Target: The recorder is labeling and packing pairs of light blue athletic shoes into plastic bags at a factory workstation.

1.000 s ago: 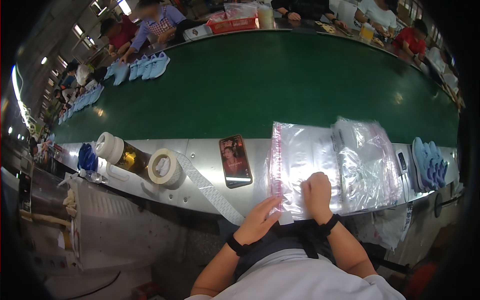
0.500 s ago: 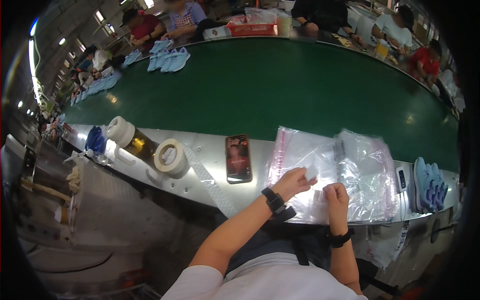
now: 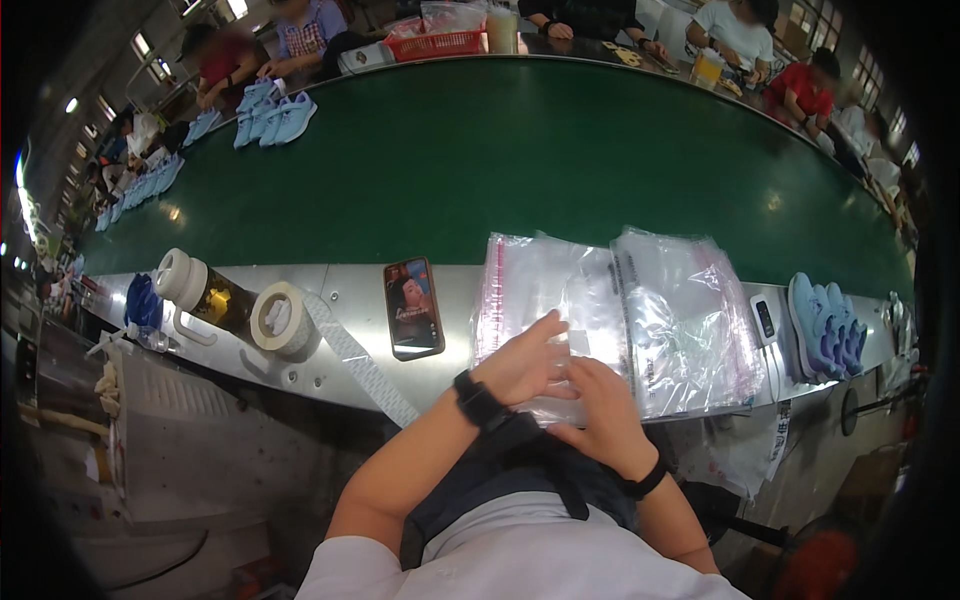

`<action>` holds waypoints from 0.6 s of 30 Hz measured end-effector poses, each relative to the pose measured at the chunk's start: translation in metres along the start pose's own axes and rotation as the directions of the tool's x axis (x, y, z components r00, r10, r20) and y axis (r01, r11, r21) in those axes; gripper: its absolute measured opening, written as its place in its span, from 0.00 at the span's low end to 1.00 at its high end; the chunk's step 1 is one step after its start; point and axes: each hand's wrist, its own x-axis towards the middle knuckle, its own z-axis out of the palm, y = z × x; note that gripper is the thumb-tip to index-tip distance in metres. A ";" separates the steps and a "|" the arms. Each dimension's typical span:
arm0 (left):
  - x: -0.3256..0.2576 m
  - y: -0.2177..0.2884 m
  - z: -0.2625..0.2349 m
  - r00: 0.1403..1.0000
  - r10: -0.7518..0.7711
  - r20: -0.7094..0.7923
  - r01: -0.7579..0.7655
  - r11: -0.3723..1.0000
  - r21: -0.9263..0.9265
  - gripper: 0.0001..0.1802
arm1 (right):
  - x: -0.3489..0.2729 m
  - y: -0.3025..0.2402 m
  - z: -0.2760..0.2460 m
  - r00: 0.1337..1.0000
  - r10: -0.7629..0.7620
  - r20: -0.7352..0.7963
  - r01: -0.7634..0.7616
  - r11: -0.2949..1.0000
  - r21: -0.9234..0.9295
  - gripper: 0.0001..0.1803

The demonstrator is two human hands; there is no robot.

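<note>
Two stacks of clear plastic bags (image 3: pixel 690 330) lie side by side on the metal edge in front of me. Over the left stack, my left hand (image 3: pixel 528 362) has its fingers extended, the lower ones bent toward the other hand. My right hand (image 3: pixel 607 418) lies low with fingers apart and thumb out, its fingertips close to the left ones. A small pale label (image 3: pixel 578 342) shows on the plastic just beyond the fingertips; whether a finger touches it is unclear. Left of the bags is a roll of labels (image 3: pixel 283 318), its strip (image 3: pixel 365 360) running toward me.
A phone (image 3: pixel 413 308) with a lit screen lies left of the bags; farther left stands a bottle (image 3: pixel 205 290). Blue shoes (image 3: pixel 820 328) and a white device (image 3: pixel 764 320) are at right. Beyond runs a green belt (image 3: pixel 420 170) with more shoes (image 3: pixel 275 118); people sit across.
My view has shifted, moving the scene leftward. My right hand has gone from a pinch to spread fingers near my left. The left hand, earlier raised with a small label, is lower over the bag.
</note>
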 end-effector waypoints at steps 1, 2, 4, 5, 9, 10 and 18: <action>-0.010 -0.002 -0.004 1.000 0.010 -0.016 -0.010 1.000 -0.016 0.40 | -0.001 0.003 0.004 1.000 0.011 -0.003 -0.011 1.000 0.000 0.29; -0.029 -0.002 0.001 0.996 0.079 -0.045 -0.077 0.997 0.026 0.37 | 0.000 0.006 0.009 1.000 0.010 0.016 -0.009 0.999 -0.045 0.28; -0.067 -0.004 0.002 0.975 0.206 -0.081 -0.200 0.977 0.071 0.32 | 0.000 0.021 0.023 0.998 -0.026 -0.065 0.018 0.992 -0.128 0.22; -0.083 -0.008 -0.006 0.960 0.263 -0.094 -0.258 0.964 0.066 0.29 | 0.000 0.027 0.022 0.997 -0.016 -0.071 0.006 0.990 -0.138 0.22; -0.153 -0.047 -0.060 0.857 0.400 -0.324 -0.375 0.916 0.141 0.21 | 0.004 0.054 -0.026 0.673 0.722 -0.160 -0.329 0.487 0.809 0.05; -0.168 -0.062 -0.074 0.794 0.411 -0.448 -0.395 0.909 0.133 0.20 | -0.003 0.060 -0.041 0.580 0.772 -0.258 -0.347 0.522 0.779 0.06; -0.185 -0.116 -0.101 0.524 0.378 -0.763 -0.435 0.889 0.142 0.18 | -0.128 0.142 -0.067 0.640 0.489 -0.592 -0.726 0.638 -0.258 0.15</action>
